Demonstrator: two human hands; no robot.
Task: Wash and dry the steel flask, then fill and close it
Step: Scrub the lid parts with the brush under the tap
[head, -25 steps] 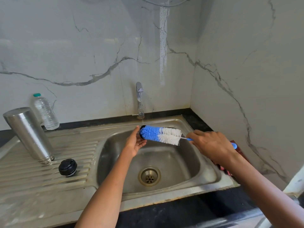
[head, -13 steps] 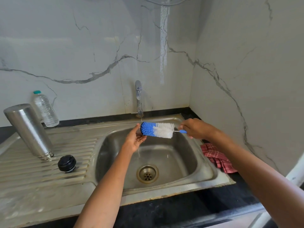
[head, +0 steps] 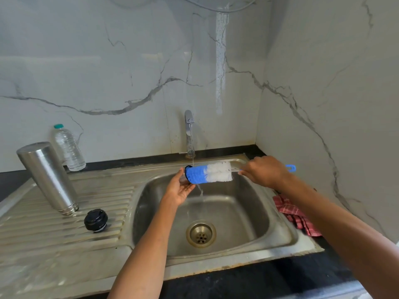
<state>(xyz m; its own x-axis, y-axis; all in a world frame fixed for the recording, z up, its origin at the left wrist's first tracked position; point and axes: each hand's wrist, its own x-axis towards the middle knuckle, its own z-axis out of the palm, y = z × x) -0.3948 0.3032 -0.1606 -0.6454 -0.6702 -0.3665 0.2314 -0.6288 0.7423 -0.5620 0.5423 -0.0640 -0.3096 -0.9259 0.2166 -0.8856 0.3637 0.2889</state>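
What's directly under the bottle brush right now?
Under the bottle brush is the open sink basin, water running off the bristles toward the drain. The left hand cups its blue tip, hiding the basin wall behind it. The right hand grips the handle.

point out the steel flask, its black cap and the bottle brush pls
steel flask (head: 48, 175), head view, middle of its inverted steel body on the drainboard
black cap (head: 95, 220), head view, top face of the cap
bottle brush (head: 208, 174), head view, bristle head where blue meets white
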